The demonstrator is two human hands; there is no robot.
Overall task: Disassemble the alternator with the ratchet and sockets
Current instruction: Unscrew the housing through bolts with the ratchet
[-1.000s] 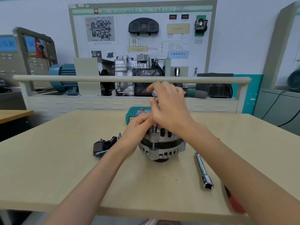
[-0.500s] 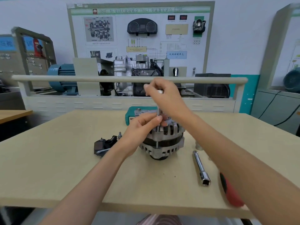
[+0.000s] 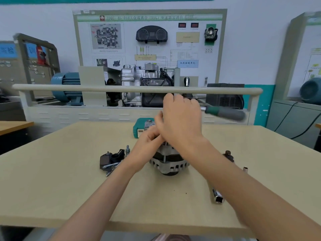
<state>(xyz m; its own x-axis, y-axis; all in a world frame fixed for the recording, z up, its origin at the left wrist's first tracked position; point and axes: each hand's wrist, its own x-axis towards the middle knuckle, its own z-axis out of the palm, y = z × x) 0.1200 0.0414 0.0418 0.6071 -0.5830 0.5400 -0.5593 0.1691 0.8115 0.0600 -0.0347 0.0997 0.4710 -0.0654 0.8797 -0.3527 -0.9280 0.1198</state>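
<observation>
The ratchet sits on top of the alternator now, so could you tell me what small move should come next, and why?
Probably swing the ratchet handle another stroke: the right hand caps its head over the alternator, and the left hand steadies things below.

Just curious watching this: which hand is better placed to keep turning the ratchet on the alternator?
The right hand: it grips the ratchet over the alternator. The left hand rests at the alternator's top, seemingly steadying it.

A training board (image 3: 149, 40) stands behind the table (image 3: 69, 188), perhaps a gearbox display.
</observation>
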